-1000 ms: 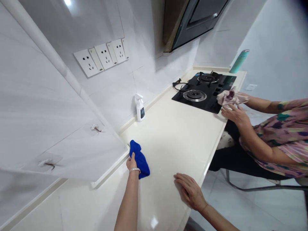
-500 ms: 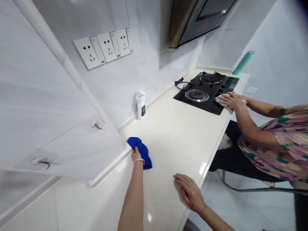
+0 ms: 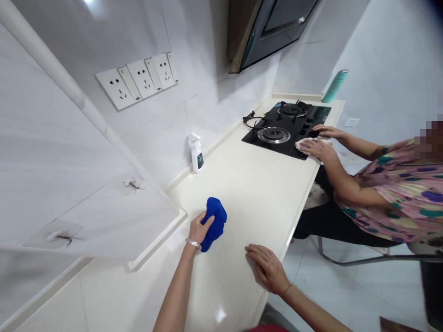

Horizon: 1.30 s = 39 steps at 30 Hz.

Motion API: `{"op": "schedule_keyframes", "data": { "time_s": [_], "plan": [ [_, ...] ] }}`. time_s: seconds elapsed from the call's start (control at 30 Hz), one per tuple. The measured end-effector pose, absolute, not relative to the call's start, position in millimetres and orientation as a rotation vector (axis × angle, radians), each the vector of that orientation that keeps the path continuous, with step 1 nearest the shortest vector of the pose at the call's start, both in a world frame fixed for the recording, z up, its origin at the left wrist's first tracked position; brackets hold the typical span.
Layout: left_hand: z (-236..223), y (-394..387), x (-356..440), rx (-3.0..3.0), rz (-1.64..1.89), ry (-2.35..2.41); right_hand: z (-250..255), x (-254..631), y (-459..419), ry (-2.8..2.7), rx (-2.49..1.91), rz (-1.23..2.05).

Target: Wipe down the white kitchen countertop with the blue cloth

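A blue cloth [image 3: 215, 221] is gripped in my left hand [image 3: 200, 228], which wears a bracelet at the wrist. The cloth lies bunched on the cream countertop [image 3: 256, 193], with my thumb on top of it. My right hand [image 3: 268, 267] rests flat near the counter's front edge, fingers stretched out, holding nothing. Against the back wall stands a white spray bottle [image 3: 196, 157] with a dark label, beyond the cloth.
A black gas stove [image 3: 301, 133] is set in the counter's far end, with a loose black pan support [image 3: 254, 121] beside it. There another person [image 3: 387, 198] presses a pale cloth [image 3: 301, 146] on its edge. A green bottle [image 3: 335, 87] stands behind. A white wall corner [image 3: 155, 240] juts in at left.
My left hand has carried the blue cloth rightward, away from the wall corner. My right hand stays on the counter. The other person's two hands have moved apart.
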State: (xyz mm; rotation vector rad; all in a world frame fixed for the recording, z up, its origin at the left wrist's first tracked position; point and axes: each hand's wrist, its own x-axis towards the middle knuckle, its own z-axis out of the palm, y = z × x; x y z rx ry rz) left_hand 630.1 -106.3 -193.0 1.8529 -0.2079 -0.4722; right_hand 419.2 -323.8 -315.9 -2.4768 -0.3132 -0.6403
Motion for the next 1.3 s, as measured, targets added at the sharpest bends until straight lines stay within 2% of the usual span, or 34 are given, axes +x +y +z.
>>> {"op": "schedule_keyframes", "data": {
  "time_s": [0.1, 0.2, 0.33, 0.5, 0.83, 1.07, 1.3],
  "plan": [
    [-182.7, -83.3, 609.8, 2.016, -0.541, -0.373, -313.2, 420.6, -322.6, -0.316, -2.468, -0.646],
    [-196.5, -74.0, 579.5, 2.181, -0.644, -0.518, -310.3, 421.7, -321.7, -0.304, -2.472, -0.648],
    [-243.3, -92.9, 548.9, 2.716, -0.211, -0.409, -308.1, 422.3, -321.3, -0.288, -2.476, -0.645],
    [-282.2, -130.6, 542.0, 2.87, 0.042, -0.272, -310.9, 421.1, -321.2, -0.282, -2.491, -0.636],
    [-265.6, -146.8, 603.2, 2.708, -0.172, -0.794, -308.5, 420.0, -320.6, -0.269, -2.498, -0.593],
    [-265.5, -176.3, 653.8, 2.717, -0.184, -0.66, -311.8, 417.1, -320.9, -0.286, -2.527, -0.589],
    [-265.3, -169.1, 723.6, 2.821, -0.178, -0.477, -311.5, 418.6, -324.1, -0.361, -2.587, -0.64]
  ]
}}
